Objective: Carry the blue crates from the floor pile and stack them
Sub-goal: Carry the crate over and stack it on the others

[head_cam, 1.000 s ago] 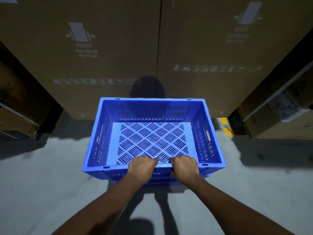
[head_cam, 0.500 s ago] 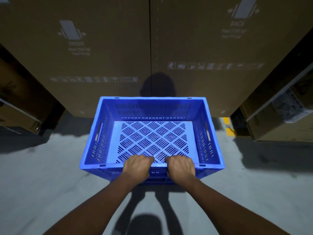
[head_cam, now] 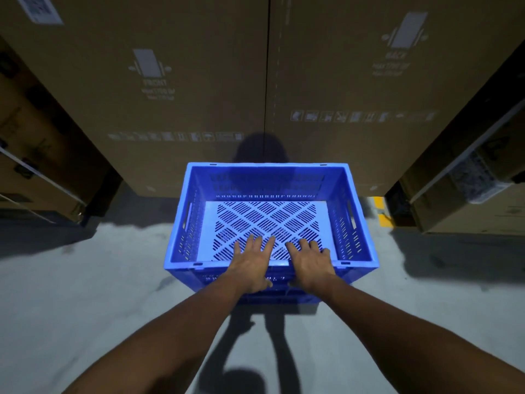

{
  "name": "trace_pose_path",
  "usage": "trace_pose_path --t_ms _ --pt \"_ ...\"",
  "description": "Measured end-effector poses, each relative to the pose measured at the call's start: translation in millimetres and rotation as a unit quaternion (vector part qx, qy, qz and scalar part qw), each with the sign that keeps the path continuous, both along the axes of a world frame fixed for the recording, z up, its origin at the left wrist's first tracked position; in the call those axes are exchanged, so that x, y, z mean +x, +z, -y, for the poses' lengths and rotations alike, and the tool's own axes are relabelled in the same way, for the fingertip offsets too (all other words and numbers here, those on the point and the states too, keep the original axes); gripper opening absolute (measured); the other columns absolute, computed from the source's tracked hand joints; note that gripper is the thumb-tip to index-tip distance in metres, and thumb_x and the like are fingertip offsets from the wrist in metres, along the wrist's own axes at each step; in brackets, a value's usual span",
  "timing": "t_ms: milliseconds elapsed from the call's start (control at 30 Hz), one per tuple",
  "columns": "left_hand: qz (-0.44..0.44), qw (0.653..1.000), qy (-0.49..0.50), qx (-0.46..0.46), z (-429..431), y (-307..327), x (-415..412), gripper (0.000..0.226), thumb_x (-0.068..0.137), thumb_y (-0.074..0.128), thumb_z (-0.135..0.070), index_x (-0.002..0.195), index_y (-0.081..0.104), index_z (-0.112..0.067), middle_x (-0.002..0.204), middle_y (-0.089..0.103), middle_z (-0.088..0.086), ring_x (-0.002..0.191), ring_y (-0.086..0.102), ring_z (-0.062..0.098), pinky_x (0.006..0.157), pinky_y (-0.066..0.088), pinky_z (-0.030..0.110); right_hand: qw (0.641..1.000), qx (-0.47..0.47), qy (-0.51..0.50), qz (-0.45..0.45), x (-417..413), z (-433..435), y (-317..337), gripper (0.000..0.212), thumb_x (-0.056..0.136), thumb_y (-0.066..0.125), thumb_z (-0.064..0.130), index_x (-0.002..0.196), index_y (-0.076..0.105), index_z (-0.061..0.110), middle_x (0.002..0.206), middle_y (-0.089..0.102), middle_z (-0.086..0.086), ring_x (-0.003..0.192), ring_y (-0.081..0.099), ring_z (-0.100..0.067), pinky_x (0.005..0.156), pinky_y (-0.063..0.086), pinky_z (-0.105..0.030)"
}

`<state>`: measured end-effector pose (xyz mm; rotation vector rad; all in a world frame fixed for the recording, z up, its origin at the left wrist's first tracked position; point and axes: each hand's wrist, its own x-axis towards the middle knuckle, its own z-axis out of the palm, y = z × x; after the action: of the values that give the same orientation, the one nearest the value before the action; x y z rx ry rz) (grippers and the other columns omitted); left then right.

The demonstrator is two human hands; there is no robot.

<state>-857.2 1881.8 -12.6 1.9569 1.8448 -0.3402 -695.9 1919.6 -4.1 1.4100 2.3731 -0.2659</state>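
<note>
An empty blue crate [head_cam: 355, 211] with a slotted floor sits low in front of me; another blue crate seems to lie under it, only its near edge showing [head_cam: 284, 298]. My left hand [head_cam: 251, 264] and my right hand [head_cam: 309, 264] lie side by side over the crate's near rim. Their fingers are spread and stretched out over the inside, no longer curled around the rim. Both thumbs hang on the outer wall.
Two tall cardboard cartons [head_cam: 184, 95] stand right behind the crate like a wall. More cartons sit at the left [head_cam: 37, 155] and at the right [head_cam: 477, 194], with a yellow floor mark [head_cam: 382, 211] between. The grey concrete floor [head_cam: 85, 294] spreads around me.
Both hands had gripped the near rim with curled fingers; now the fingers are opened out flat. The crate has dropped lower and stays in front of the cartons.
</note>
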Motion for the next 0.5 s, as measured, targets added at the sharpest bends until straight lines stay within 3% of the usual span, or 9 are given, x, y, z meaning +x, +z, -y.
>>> trace_pose_path --t_ms 233,500 --pt "0.111 0.978 0.023 0.173 33.7 124.7 -10.0 0.087 0.084 0.069 -0.034 0.153 0.018 -0.019 0.156 0.023 0.01 0.145 0.019 0.027 0.116 0.026 0.041 0.987 0.059 -0.028 -0.148 -12.0 47.6 126.2 0.088 0.079 0.07 0.046 0.148 0.021 0.023 0.142 0.037 -0.009 0.124 0.041 -0.032 0.09 0.048 -0.046" --pt "0.2 0.938 0.045 0.28 129.2 308.5 -23.8 0.077 0.084 0.069 -0.03 0.148 0.03 -0.015 0.152 0.033 0.01 0.142 0.026 0.027 0.112 0.033 0.044 0.94 0.098 -0.119 -0.305 -13.5 146.6 308.3 0.085 0.08 0.073 0.042 0.149 0.028 0.022 0.144 0.039 -0.006 0.128 0.041 -0.028 0.092 0.047 -0.043"
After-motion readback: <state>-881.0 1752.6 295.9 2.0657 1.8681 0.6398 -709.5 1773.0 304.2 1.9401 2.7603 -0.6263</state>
